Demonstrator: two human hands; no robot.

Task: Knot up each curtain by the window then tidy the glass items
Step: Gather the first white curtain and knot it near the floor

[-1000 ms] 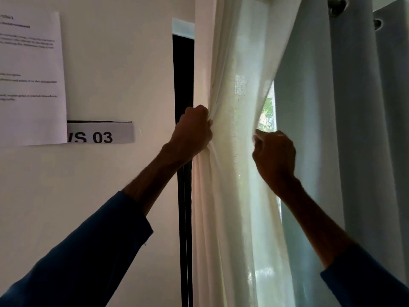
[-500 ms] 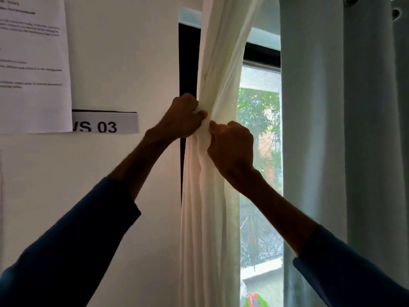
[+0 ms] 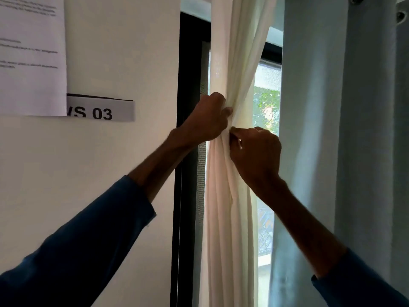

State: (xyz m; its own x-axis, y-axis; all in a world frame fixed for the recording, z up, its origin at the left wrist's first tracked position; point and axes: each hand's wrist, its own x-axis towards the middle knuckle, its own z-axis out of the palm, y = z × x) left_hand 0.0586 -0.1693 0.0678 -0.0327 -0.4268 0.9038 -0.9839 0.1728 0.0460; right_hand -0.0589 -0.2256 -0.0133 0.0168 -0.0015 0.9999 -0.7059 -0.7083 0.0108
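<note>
The cream curtain (image 3: 230,207) hangs at the left side of the window (image 3: 265,103), just right of the dark frame (image 3: 188,162). It is thin, with light showing through, and is gathered into a narrow bunch of long folds, pinched tightest at the level of the hands and spreading again above and below.

The left hand (image 3: 205,120) grips the bunch from the frame side, fingers curled round the cloth. The right hand (image 3: 256,151) sits just below and to the right, almost touching the left, and pinches the same bunch with thumb and fingertips. Both arms wear dark blue sleeves (image 3: 88,251).

A pale blue curtain (image 3: 314,140) of thicker cloth hangs straight at the right, near the cream one.

Both curtains are cut off at top and bottom. The left fingertips are hidden behind the cloth. On the wall, the print on the paper (image 3: 31,63) is too blurred to read, and the sheet covers the start of the label (image 3: 104,110), which shows "VS 03".
</note>
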